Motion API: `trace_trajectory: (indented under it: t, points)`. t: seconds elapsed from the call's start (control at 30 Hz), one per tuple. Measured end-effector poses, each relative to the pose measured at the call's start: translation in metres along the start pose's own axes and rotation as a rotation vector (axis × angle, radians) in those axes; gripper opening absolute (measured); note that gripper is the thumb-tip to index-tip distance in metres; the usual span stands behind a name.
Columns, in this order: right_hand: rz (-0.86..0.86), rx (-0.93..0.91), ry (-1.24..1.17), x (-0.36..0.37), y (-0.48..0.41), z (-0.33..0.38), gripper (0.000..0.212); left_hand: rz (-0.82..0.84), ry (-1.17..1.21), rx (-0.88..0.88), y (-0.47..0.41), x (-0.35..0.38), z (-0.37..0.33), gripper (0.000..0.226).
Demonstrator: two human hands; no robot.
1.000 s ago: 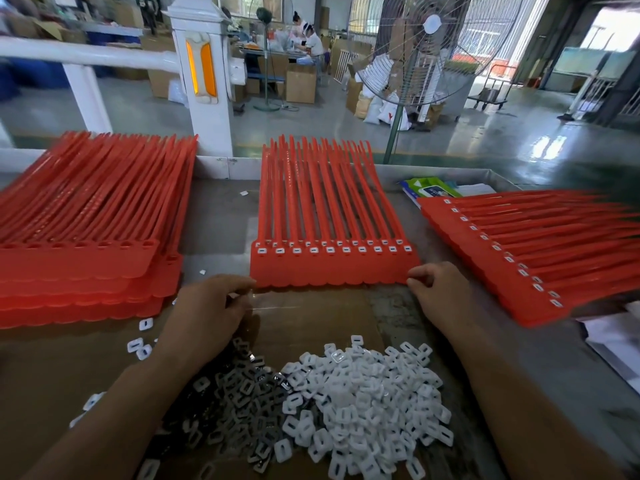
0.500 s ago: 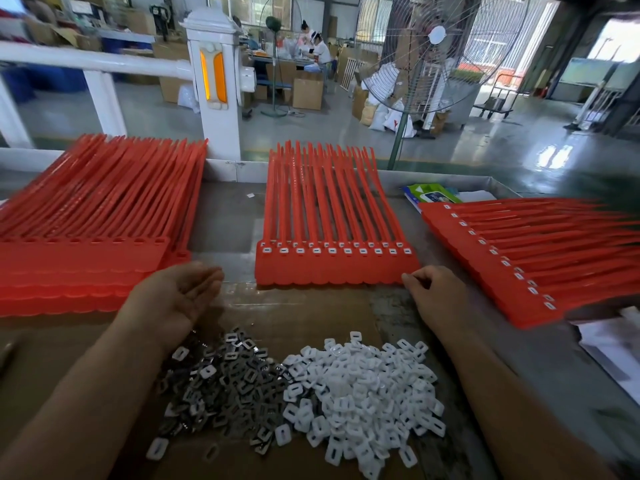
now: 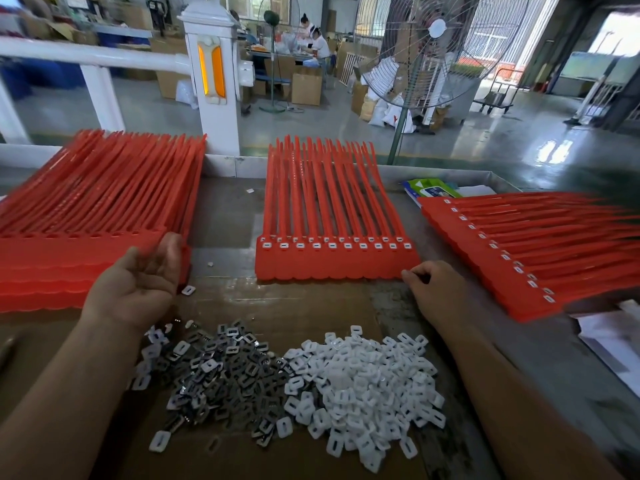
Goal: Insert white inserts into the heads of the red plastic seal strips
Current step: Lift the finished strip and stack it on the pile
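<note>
A sheet of red seal strips (image 3: 332, 237) lies in the middle of the table, white inserts seated along its row of heads. My right hand (image 3: 438, 289) pinches that sheet's lower right corner. My left hand (image 3: 142, 282) is palm up with fingers apart, its fingertips against the right edge of a thick stack of red strips (image 3: 79, 223) on the left. A heap of white inserts (image 3: 360, 382) lies near me, beside a heap of grey metal clips (image 3: 221, 372). A third red stack (image 3: 533, 247), with inserts in its heads, lies at the right.
Brown cardboard (image 3: 284, 306) covers the near table. One loose insert (image 3: 188, 290) lies by my left hand. A green packet (image 3: 433, 190) and papers (image 3: 613, 337) sit at the right. A white rail post (image 3: 214, 81) and a standing fan (image 3: 429, 53) rise behind the table.
My left hand has left the middle sheet's lower left corner, swung left and turned palm up against the left stack. My right hand has stayed on the middle sheet's right corner.
</note>
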State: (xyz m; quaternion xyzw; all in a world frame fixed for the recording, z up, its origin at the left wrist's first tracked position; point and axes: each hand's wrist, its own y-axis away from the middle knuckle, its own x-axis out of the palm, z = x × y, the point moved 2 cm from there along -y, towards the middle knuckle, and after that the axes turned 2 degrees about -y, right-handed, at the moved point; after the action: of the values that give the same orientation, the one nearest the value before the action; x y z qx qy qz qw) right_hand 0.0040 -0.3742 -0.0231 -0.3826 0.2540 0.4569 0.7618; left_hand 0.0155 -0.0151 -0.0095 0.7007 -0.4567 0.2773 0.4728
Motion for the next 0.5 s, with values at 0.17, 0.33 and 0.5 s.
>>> trace_trajectory:
  t: [0.17,0.33,0.5]
  points:
    - [-0.003,-0.001,0.012,-0.001,0.0,0.0,0.018,-0.032,-0.249,0.173,-0.005,-0.002,-0.001,0.022]
    - [-0.012,0.014,-0.051,-0.002,0.002,0.001,0.016,0.149,-0.506,0.457,0.014,0.009,0.019,0.026]
    - [0.023,-0.001,-0.247,-0.013,0.002,0.027,0.015,0.283,-0.703,0.328,0.028,0.013,0.049,0.037]
